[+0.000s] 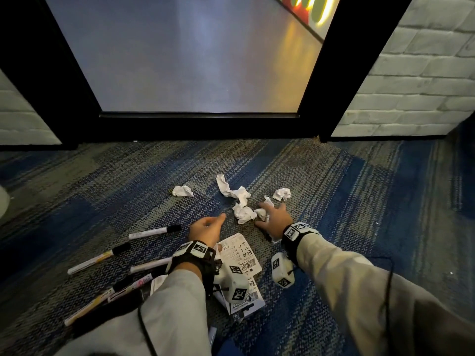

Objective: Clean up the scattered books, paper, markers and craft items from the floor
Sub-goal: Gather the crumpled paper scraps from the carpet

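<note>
At frame center, the right hand (273, 220) reaches forward, palm down, its grip curled round 1 crumpled paper wad (261, 213) on the carpet (334, 191). The left hand (205, 227) hovers beside it, grip loose and empty.

Tucked under the left sleeve (164, 304), near ends of several markers (146, 266). Half buried beneath the left wristband (192, 250), printed cards (241, 250); print too small to read. Partly covered by fingers of the right grip (275, 222), one paper wad (262, 214); clasped or merely touched, impossible to tell. Fingers of the left grip (205, 227) curled out of sight. Cut off at the left edge, a pale rounded object (3, 204); at the top edge, a glowing sign (308, 6).
</note>
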